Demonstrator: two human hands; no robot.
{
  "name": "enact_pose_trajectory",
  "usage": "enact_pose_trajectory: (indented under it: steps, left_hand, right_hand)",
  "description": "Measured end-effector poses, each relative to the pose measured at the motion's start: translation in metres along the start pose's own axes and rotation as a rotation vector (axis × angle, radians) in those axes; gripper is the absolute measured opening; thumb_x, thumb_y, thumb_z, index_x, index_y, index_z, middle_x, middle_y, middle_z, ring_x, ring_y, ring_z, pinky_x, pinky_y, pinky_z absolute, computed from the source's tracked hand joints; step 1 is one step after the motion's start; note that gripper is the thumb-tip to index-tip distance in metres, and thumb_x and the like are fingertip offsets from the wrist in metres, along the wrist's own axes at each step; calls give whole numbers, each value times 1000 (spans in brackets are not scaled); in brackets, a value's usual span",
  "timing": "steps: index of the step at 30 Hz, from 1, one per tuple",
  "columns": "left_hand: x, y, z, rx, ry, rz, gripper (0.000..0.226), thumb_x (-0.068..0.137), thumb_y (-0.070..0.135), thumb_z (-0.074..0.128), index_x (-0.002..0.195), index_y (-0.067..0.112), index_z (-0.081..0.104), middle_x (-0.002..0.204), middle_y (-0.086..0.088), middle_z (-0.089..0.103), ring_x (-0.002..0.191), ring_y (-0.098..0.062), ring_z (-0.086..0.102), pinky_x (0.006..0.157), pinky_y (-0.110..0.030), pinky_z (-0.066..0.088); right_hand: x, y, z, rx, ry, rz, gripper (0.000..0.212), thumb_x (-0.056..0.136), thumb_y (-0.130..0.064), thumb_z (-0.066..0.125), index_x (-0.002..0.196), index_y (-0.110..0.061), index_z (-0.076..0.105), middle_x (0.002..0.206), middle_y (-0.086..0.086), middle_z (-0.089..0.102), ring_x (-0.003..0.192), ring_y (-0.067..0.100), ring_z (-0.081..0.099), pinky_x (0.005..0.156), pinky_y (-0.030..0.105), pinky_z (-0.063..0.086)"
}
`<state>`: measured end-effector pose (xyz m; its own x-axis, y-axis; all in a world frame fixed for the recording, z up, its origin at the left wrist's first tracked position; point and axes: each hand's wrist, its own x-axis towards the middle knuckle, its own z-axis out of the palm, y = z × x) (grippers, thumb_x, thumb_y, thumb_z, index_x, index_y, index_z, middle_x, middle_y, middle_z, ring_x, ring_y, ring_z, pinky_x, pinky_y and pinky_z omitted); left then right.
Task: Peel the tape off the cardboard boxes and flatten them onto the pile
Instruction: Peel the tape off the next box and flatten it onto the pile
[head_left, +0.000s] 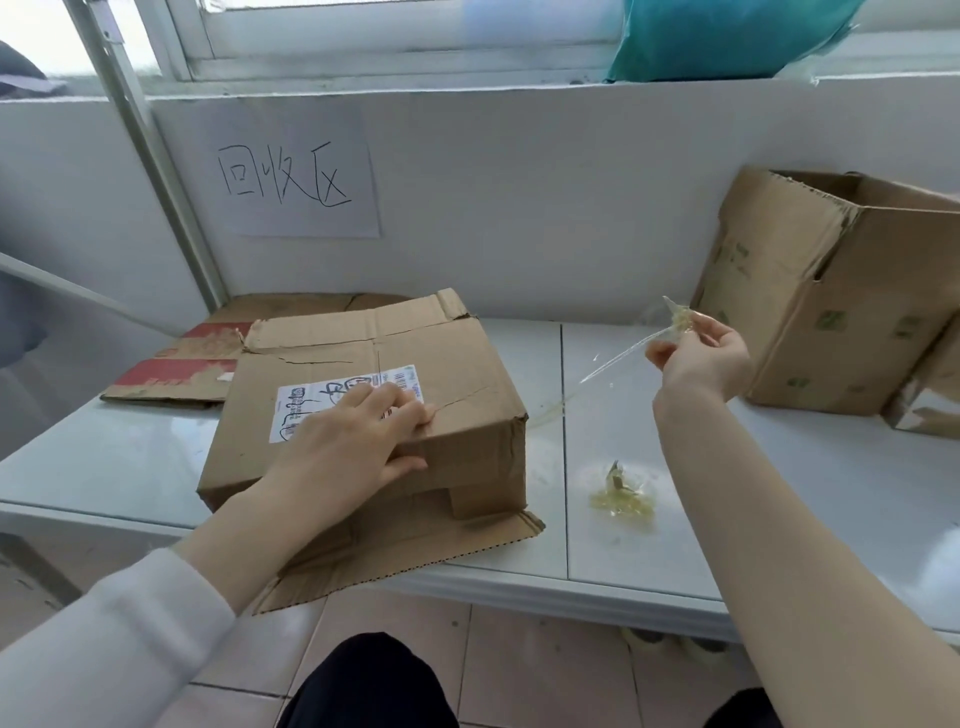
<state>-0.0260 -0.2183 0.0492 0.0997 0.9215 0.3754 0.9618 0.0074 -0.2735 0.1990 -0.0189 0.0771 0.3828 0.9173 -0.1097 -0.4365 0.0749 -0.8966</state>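
We press creased brown box (467, 374) with flat left hand (358, 436); right hand (701, 358) pinches clear tape strip (618, 361) stretched from corner.

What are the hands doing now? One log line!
left hand: presses box | right hand: pinches tape strip, stretched to box | tape wad: on counter | box: unflattened

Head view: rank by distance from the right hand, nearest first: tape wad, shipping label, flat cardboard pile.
1. tape wad, on the table just below the right hand.
2. shipping label, centre, partly under the left hand.
3. flat cardboard pile, far left.
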Motion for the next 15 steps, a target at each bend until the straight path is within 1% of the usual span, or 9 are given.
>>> enact_pose_trajectory:
  steps: [3, 5, 7, 8, 9, 10, 11, 12, 15]
  left_hand:
    - [-3, -5, 1, -2, -13, -6, 46, 71, 47, 68, 108, 24, 55, 99, -1, 62, 86, -23, 63, 43, -32, 53]
    - [-3, -5, 1, 17, -15, -10, 45, 71, 49, 64, 107, 25, 54, 98, 0, 63, 86, -22, 63, 41, -31, 53]
    - [2, -1, 1, 21, -23, -1, 46, 70, 50, 64, 107, 24, 56, 98, 0, 63, 85, -22, 63, 42, -31, 53]
    - [5, 2, 0, 18, -29, 2, 46, 70, 50, 65, 108, 24, 58, 98, 0, 63, 86, -22, 63, 43, -31, 53]
    - [8, 5, -1, 15, -35, 4, 46, 71, 51, 63, 108, 23, 59, 99, 0, 63, 86, -22, 62, 44, -31, 53]
    - [11, 6, -1, 10, -34, 4, 46, 72, 52, 59, 108, 23, 60, 99, 0, 62, 86, -22, 62, 45, -31, 53]
    - [12, 6, -1, 1, -31, 1, 47, 73, 53, 54, 108, 22, 60, 100, 0, 62, 87, -22, 62, 45, -32, 54]
    - [12, 6, -1, -12, -27, -3, 48, 73, 53, 51, 108, 22, 60, 101, -1, 62, 88, -23, 62, 47, -34, 56]
    - [11, 4, 0, -39, -7, -3, 48, 72, 53, 51, 109, 23, 52, 100, -1, 62, 90, -26, 62, 48, -38, 56]
  right_hand:
    - [19, -21, 0, 110, 80, -45, 33, 91, 3, 37, 71, -21, 44, 75, 1, 55, 30, 5, 43, 38, 19, 39]
    - [38, -41, -2, 75, 92, -89, 28, 91, 1, 37, 75, -19, 46, 71, 0, 54, 40, 7, 47, 41, 18, 41]
    - [47, -49, -8, -159, 53, -214, 19, 90, -2, 45, 83, -19, 51, 71, 0, 58, 51, 8, 53, 52, 20, 49]
    - [46, -46, -12, -326, 18, -320, 17, 88, -4, 48, 86, -20, 55, 77, 1, 62, 60, 11, 57, 61, 23, 51]
    - [41, -39, -20, -484, -30, -448, 16, 87, -5, 50, 88, -19, 60, 84, 2, 63, 69, 15, 59, 69, 24, 49]
    - [36, -30, -30, -615, -89, -575, 16, 86, -5, 52, 92, -14, 64, 87, 3, 61, 74, 17, 57, 72, 21, 42]
    - [28, -19, -41, -708, -163, -687, 16, 87, -4, 52, 94, -9, 65, 88, 4, 59, 76, 18, 55, 72, 17, 37]
    - [21, -8, -53, -786, -245, -770, 15, 87, -3, 53, 94, -6, 66, 89, 6, 58, 76, 20, 55, 71, 16, 35]
    - [2, 29, -86, -1111, -470, -945, 13, 86, -5, 58, 92, -4, 70, 96, 14, 58, 83, 30, 56, 68, 27, 40]
